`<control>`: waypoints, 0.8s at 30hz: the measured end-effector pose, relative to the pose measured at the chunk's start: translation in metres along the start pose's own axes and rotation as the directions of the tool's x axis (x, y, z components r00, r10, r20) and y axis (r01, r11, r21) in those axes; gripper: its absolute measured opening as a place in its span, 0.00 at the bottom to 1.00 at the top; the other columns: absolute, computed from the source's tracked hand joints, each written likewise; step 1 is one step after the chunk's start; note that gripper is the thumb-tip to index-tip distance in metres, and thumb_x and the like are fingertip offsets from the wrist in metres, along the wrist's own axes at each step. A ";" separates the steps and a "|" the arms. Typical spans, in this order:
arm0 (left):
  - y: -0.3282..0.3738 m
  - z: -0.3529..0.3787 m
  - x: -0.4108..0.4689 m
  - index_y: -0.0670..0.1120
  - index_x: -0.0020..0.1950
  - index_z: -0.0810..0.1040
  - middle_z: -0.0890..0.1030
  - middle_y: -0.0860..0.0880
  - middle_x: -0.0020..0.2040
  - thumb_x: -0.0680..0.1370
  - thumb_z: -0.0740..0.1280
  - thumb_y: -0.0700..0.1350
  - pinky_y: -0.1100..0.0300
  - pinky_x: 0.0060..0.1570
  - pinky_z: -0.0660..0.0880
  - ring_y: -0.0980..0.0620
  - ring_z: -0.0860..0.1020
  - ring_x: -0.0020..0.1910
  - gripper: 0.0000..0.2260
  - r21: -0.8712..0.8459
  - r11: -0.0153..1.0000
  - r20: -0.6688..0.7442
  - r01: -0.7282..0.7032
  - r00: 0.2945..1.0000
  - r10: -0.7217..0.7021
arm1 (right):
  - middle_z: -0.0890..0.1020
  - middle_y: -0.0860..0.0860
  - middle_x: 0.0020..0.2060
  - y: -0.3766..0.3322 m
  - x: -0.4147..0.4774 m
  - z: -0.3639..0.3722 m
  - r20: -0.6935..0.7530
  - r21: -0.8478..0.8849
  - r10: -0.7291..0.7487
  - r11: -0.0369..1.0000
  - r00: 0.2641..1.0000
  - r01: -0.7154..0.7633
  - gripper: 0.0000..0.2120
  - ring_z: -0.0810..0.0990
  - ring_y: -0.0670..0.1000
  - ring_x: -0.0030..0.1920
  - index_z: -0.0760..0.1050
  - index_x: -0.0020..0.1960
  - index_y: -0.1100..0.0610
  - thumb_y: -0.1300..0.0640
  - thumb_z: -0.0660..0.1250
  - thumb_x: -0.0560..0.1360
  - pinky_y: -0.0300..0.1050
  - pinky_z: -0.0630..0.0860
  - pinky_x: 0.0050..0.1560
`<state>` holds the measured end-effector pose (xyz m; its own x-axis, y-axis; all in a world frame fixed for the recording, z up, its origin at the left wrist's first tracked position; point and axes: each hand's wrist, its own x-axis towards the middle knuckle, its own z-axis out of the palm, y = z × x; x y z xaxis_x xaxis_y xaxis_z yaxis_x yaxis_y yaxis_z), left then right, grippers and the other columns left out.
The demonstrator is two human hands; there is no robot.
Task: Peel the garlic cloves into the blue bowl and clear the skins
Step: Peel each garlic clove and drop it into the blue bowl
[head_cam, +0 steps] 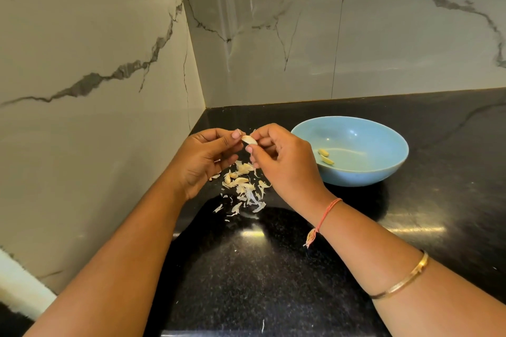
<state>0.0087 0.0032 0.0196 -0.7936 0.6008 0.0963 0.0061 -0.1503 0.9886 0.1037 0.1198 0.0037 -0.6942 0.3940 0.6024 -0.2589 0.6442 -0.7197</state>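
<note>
Both hands hold one garlic clove (249, 140) above the black counter. My left hand (204, 160) pinches its left end between thumb and fingers. My right hand (279, 157) grips its right end with fingertips on the skin. Below the hands lies a pile of garlic skins (245, 189) with what look like unpeeled cloves (227, 178) in it. To the right stands the blue bowl (383, 161), with two peeled cloves (325, 156) in it.
The black speckled counter (273, 268) meets marble walls at the back and left, forming a corner (205, 107) just behind my hands. A stray skin flake (263, 325) lies near the front edge.
</note>
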 end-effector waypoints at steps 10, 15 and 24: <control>-0.004 -0.028 0.013 0.48 0.50 0.81 0.80 0.49 0.52 0.78 0.65 0.39 0.64 0.47 0.70 0.56 0.75 0.46 0.07 0.731 0.681 -0.245 -0.035 0.919 0.310 | 0.81 0.51 0.37 0.003 -0.001 0.002 -0.007 -0.062 -0.020 0.998 1.000 0.020 0.04 0.81 0.49 0.39 0.78 0.49 0.59 0.61 0.67 0.75 0.45 0.81 0.42; -0.012 -0.031 0.017 0.53 0.52 0.80 0.72 0.50 0.69 0.74 0.56 0.24 0.68 0.46 0.67 0.52 0.74 0.60 0.26 0.865 0.501 -0.058 0.000 0.993 0.100 | 0.82 0.52 0.38 0.003 -0.002 0.001 0.007 -0.075 -0.015 0.997 1.000 0.016 0.04 0.81 0.49 0.39 0.78 0.49 0.59 0.61 0.67 0.75 0.43 0.80 0.42; -0.021 -0.028 0.019 0.47 0.56 0.81 0.81 0.48 0.52 0.76 0.66 0.35 0.70 0.42 0.69 0.56 0.76 0.43 0.12 0.892 0.451 -0.091 0.034 0.990 0.106 | 0.80 0.48 0.36 0.001 -0.002 0.000 0.011 -0.086 -0.005 0.996 1.000 0.006 0.04 0.80 0.47 0.38 0.78 0.49 0.58 0.61 0.67 0.75 0.39 0.79 0.40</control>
<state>-0.0238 -0.0038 -0.0028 -0.8406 0.5072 0.1900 0.5186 0.6525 0.5526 0.1050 0.1199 0.0013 -0.7001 0.3833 0.6025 -0.2045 0.7007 -0.6835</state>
